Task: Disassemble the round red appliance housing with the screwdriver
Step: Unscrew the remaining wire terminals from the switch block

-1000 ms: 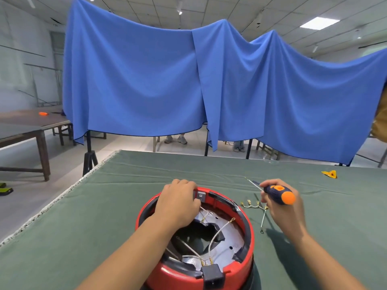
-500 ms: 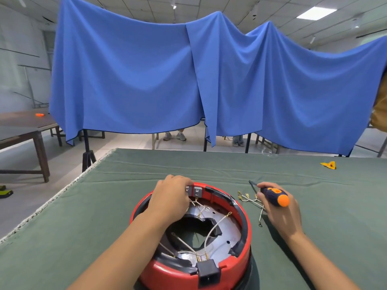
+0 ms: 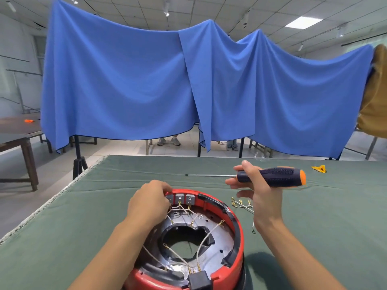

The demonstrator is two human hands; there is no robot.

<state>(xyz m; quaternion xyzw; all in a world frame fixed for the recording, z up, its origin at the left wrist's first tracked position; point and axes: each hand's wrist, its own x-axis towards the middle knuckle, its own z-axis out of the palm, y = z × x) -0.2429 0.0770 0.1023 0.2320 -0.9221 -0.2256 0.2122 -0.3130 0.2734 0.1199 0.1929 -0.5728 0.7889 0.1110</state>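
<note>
Green cloth: it covers your table, with a frayed pale edge on the left.
Side table: a brown wooden table stands at far left on the grey floor.
Blue drape: it hangs on stands across the room, under a panelled ceiling.
Left hand: your fingers curl over the far rim of the red housing, which sits on the cloth just before you.
Right hand: you grip the screwdriver by its handle, level above the cloth, tip pointing left.
Loose wires: they lie just right of the housing.
</note>
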